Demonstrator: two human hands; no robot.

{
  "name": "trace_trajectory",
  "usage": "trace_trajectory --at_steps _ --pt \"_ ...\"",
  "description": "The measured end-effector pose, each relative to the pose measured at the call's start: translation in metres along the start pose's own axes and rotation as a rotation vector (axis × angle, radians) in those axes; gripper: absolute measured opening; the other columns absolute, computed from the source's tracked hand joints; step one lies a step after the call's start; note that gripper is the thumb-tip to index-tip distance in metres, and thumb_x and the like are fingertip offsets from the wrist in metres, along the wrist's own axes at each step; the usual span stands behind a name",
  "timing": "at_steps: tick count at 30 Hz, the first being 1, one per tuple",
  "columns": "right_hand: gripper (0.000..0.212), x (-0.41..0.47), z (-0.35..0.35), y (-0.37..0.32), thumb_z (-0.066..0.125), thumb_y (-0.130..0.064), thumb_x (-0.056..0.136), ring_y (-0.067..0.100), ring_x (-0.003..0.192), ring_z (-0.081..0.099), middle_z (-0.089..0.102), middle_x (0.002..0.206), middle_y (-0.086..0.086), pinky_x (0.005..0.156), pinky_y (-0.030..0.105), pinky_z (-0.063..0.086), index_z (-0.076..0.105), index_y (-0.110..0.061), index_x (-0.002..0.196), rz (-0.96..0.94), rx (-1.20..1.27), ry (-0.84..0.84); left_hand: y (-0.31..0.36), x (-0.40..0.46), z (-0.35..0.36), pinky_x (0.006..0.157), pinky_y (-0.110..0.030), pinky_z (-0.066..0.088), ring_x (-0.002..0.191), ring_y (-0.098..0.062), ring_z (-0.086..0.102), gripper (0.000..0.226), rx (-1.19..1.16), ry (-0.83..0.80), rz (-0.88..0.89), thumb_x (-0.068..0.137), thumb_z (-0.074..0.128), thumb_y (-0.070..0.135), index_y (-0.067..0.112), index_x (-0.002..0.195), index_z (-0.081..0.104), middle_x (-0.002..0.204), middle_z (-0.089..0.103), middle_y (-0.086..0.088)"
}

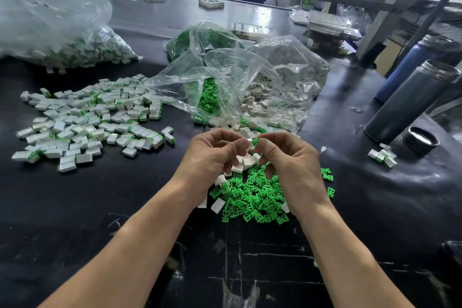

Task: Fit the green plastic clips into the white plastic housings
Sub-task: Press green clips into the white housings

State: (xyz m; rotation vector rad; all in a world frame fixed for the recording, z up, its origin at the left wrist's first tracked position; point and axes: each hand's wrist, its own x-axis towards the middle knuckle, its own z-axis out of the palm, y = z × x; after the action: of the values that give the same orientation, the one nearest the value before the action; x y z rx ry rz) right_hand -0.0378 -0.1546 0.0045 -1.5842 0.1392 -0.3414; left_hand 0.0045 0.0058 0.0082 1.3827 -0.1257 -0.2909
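Note:
My left hand pinches a white housing between thumb and fingertips, and several more white housings sit cupped under its fingers. My right hand pinches a green clip right against that housing. Below both hands lies a heap of loose green clips with a few white housings at its left edge.
A spread of assembled white-and-green pieces covers the black table at left. An open clear bag holds green clips and white housings just beyond my hands. A large bag of assembled pieces lies far left. A grey flask and its lid stand at right.

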Motion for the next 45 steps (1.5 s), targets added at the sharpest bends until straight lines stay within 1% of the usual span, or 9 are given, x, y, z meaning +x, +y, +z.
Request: trace_trajectory --at_steps 3,12,16,21,24,29,34,40,45 --pt "0.003 -0.0001 0.0 -0.0003 0.073 -0.009 0.095 0.013 0.064 0.062 0.074 0.081 0.01 0.051 0.026 0.048 0.075 -0.009 0.097 -0.01 -0.004 -0.005 -0.0001 -0.0008 0.0007 0.054 -0.026 0.045 0.063 -0.016 0.057 0.008 -0.006 -0.018 -0.002 0.086 0.077 0.013 0.009 0.089 0.071 0.079 0.07 -0.01" --pt "0.003 -0.0001 0.0004 -0.0009 0.073 -0.008 0.095 0.011 0.058 0.06 0.074 0.08 0.012 0.049 0.023 0.047 0.074 -0.006 0.097 -0.02 0.017 0.022 -0.0012 0.0002 -0.0009 0.061 -0.027 0.053 0.072 -0.017 0.064 0.015 -0.077 -0.038 -0.012 0.085 0.077 0.004 0.005 0.099 0.073 0.085 0.072 -0.01" --pt "0.004 0.0011 0.0022 0.0022 0.074 -0.009 0.094 0.024 0.065 0.064 0.076 0.084 0.016 0.053 0.033 0.051 0.074 -0.007 0.097 0.018 0.051 -0.001 -0.0051 0.0023 0.0 0.072 -0.032 0.058 0.075 -0.019 0.067 0.013 -0.056 0.02 0.032 0.085 0.075 -0.004 0.004 0.095 0.074 0.085 0.074 -0.007" --pt "0.005 0.0012 0.003 0.0058 0.073 -0.009 0.094 0.02 0.066 0.07 0.078 0.085 0.013 0.052 0.027 0.054 0.074 -0.007 0.099 0.044 0.075 -0.007 -0.0036 0.0021 0.0028 0.077 -0.03 0.061 0.076 -0.02 0.071 0.018 -0.122 0.043 0.042 0.077 0.079 0.011 0.004 0.093 0.076 0.084 0.077 -0.01" --pt "0.005 0.0015 0.0028 0.0067 0.073 -0.01 0.095 0.018 0.066 0.07 0.078 0.087 0.011 0.051 0.025 0.054 0.073 -0.008 0.099 0.049 0.073 -0.018 -0.0042 0.0029 0.0034 0.076 -0.026 0.061 0.077 -0.018 0.073 0.013 -0.11 0.048 0.059 0.08 0.079 0.004 0.006 0.092 0.076 0.087 0.077 -0.009" --pt "0.004 0.0015 0.0018 0.0082 0.074 -0.015 0.094 0.017 0.065 0.068 0.078 0.085 0.008 0.053 0.028 0.054 0.075 -0.011 0.094 0.07 0.023 -0.029 -0.0056 0.0033 0.0006 0.075 -0.027 0.061 0.079 -0.016 0.073 0.036 -0.065 0.03 0.056 0.065 0.084 0.015 0.012 0.099 0.073 0.087 0.078 -0.003" --pt "0.005 0.001 0.0001 0.0078 0.075 -0.014 0.094 0.014 0.067 0.068 0.076 0.082 0.007 0.052 0.026 0.054 0.075 -0.014 0.089 0.063 -0.007 -0.057 -0.0079 0.0046 -0.0005 0.072 -0.028 0.062 0.073 -0.015 0.071 0.022 0.016 0.03 0.06 0.078 0.081 -0.003 0.011 0.094 0.075 0.083 0.076 -0.004" --pt "0.003 -0.0014 0.0013 0.0048 0.074 -0.017 0.095 0.004 0.057 0.065 0.075 0.076 -0.003 0.05 0.018 0.049 0.074 -0.016 0.092 -0.018 -0.147 -0.087 -0.0045 0.0005 -0.0004 0.073 -0.03 0.063 0.075 -0.022 0.071 0.014 0.044 0.03 0.058 0.083 0.076 -0.007 -0.004 0.097 0.075 0.09 0.076 -0.022" --pt "0.006 -0.0021 0.0043 0.0039 0.073 -0.014 0.096 0.009 0.066 0.07 0.075 0.078 -0.003 0.059 0.021 0.056 0.073 -0.018 0.092 -0.036 -0.167 -0.073 -0.0015 -0.0006 -0.0011 0.068 -0.028 0.063 0.067 -0.02 0.071 0.013 0.044 0.019 0.023 0.081 0.075 -0.011 -0.003 0.092 0.075 0.084 0.074 -0.022"
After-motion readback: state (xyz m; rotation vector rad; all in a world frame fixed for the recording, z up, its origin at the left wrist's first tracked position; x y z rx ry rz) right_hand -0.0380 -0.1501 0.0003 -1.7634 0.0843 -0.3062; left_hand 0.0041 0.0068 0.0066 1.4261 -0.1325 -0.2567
